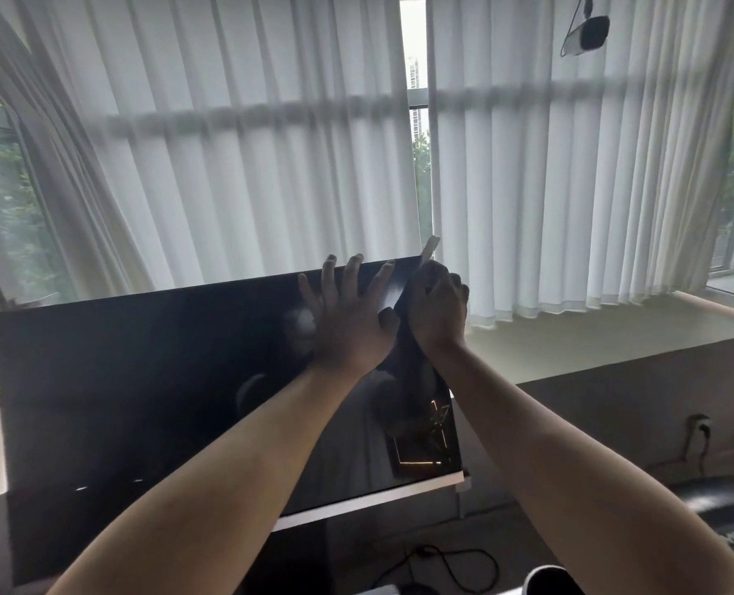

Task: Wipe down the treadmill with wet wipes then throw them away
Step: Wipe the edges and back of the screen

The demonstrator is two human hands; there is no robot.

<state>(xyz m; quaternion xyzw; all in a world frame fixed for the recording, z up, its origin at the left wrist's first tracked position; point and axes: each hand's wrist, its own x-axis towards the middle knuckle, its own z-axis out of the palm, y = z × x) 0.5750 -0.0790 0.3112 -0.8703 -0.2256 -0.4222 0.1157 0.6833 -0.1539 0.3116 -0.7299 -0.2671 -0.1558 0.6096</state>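
Left hand (348, 324): fingers straight and spread, pressed flat on the treadmill's black screen (163, 380) near its top right corner, holding nothing. Right hand (438, 313): curled, pinching a pale sheet, probably the wet wipe (429, 249), at that corner. Step, as judged: wiping the screen. Next calls for sweeping leftward across the remaining glass.

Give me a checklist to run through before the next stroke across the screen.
1. Grip on wipe: ok, right hand holds it at the top right corner of the screen.
2. Bracing by left hand: ok, flat on the screen, fingers spread.
3. Path across screen: ok, nothing else on it.
4. Wetness of wipe: cannot tell.
5. Nearby bin: cannot tell, none in view.
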